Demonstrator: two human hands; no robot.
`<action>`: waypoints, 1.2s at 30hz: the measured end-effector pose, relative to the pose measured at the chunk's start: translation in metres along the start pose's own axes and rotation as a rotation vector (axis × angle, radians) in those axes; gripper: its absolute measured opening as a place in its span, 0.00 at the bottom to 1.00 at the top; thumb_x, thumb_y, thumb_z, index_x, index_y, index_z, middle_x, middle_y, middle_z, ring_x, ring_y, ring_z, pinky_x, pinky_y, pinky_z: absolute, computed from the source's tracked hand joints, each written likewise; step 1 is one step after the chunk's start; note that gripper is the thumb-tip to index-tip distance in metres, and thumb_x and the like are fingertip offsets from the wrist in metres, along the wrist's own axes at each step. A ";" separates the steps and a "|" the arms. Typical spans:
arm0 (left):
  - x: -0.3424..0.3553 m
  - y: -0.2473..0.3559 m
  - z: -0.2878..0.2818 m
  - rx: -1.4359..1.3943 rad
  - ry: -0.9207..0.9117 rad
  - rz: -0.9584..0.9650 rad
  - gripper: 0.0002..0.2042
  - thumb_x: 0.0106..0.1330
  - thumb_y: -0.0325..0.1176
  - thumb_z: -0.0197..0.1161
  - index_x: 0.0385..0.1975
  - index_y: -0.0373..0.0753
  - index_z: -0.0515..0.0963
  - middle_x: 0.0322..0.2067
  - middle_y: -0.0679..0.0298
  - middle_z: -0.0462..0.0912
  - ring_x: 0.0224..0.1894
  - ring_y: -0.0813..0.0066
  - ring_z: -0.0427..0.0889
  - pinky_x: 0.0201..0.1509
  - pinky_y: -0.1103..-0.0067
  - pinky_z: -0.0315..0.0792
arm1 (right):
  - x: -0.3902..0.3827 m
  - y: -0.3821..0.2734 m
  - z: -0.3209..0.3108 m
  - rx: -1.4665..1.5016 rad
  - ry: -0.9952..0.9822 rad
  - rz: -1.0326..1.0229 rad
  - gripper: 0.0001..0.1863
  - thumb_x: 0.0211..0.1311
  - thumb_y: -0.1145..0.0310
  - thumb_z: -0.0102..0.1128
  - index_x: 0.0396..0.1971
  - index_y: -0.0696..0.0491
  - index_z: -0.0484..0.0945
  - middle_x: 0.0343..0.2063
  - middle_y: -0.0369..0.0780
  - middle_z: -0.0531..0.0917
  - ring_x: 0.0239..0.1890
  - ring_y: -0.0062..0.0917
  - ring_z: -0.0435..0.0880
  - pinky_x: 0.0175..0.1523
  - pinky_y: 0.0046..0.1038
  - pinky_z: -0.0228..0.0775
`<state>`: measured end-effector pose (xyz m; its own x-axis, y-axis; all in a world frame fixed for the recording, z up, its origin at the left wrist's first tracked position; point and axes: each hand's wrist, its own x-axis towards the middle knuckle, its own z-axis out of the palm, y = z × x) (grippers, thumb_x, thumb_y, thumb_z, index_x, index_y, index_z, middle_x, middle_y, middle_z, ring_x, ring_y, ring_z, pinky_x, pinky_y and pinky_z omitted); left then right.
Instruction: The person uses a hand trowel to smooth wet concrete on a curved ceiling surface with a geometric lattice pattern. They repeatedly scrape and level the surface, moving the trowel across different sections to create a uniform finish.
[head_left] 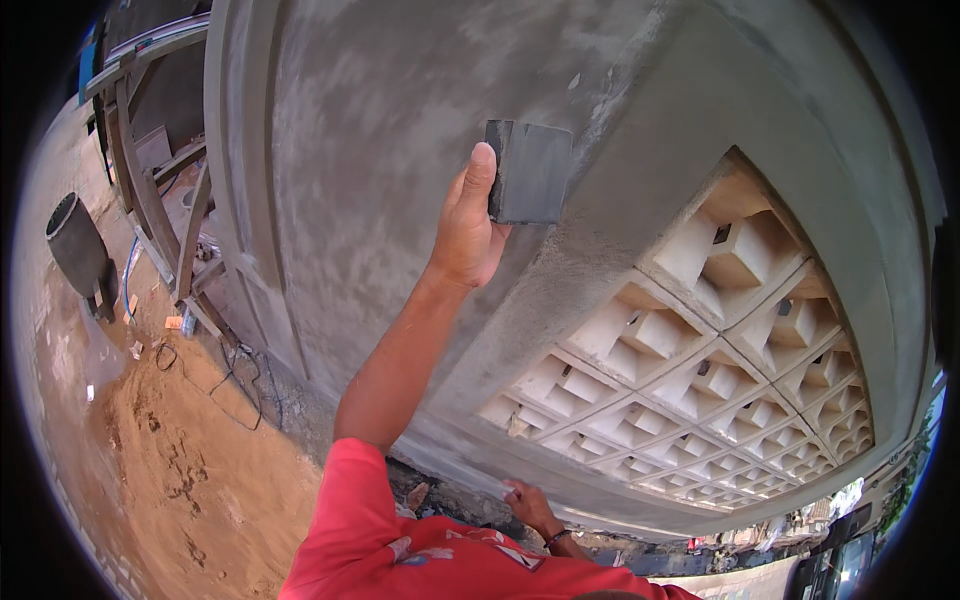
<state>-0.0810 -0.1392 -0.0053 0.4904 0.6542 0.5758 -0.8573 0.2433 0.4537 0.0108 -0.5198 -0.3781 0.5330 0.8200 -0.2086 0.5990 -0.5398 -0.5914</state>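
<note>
My left hand [468, 222], on a raised arm in a red sleeve, grips a dark grey rectangular block [538, 174] by its left side. The thumb lies along the block's edge, and its other fingers are mostly hidden behind. The block is up against the grey plastered wall [400, 110]; I cannot tell whether it touches. Low down by the base of the wall, my right hand [533, 506] hangs with fingers loosely bent and apart, nothing visible in them. A dark band circles that wrist.
Pale patterned vent blocks [700, 380] fill a recessed opening to the right. At the left stand a wooden trestle [150, 180] and a dark cylindrical container [80, 245]. Brown sand [210, 480] covers the ground, with a dark cable [245, 390] lying by the wall.
</note>
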 end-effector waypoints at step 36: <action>0.121 0.087 0.049 1.628 -0.334 1.190 0.40 0.49 0.24 0.69 0.68 0.42 0.64 0.65 0.60 0.66 0.68 0.52 0.62 0.73 0.63 0.61 | -0.018 0.023 0.020 0.005 0.028 0.058 0.23 0.64 0.52 0.61 0.53 0.51 0.80 0.26 0.48 0.84 0.32 0.42 0.84 0.41 0.37 0.76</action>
<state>-0.0886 -0.0741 0.1372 0.0758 -0.2015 0.9766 0.0995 -0.9729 -0.2085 0.0032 -0.5429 -0.4031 0.5837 0.7814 -0.2207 0.5633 -0.5855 -0.5830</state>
